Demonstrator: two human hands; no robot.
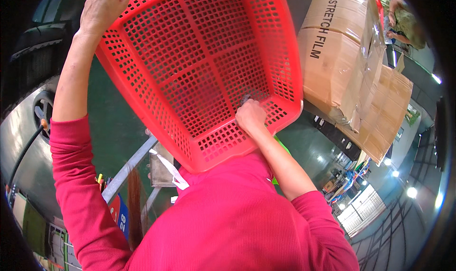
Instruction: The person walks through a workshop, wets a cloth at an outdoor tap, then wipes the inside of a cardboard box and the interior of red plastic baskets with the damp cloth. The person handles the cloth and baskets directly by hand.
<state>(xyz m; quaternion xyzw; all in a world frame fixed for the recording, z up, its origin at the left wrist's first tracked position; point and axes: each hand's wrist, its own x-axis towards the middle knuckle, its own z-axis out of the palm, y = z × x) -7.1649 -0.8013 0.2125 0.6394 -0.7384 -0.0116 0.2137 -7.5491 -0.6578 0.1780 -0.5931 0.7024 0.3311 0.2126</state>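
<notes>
A large red plastic basket point(209, 64) with a perforated bottom and walls is tilted in front of me, its near rim against my pink top. At its far left corner, my left hand point(104, 7) grips the rim, its fingertips partly cut off by the picture's edge. My right hand point(251, 115) reaches over the near wall into the basket, fingers closed. From that fist a small dark, crumpled piece point(245, 99) sticks out against the basket's bottom; its kind cannot be made out.
Brown cardboard cartons point(337, 57) stand to the right, wrapped in clear film. A metal rail point(128, 169) slants at my left, beside a blue and red container point(118, 214). Green floor point(111, 123) shows beyond the basket. Another person point(403, 21) is at the far right.
</notes>
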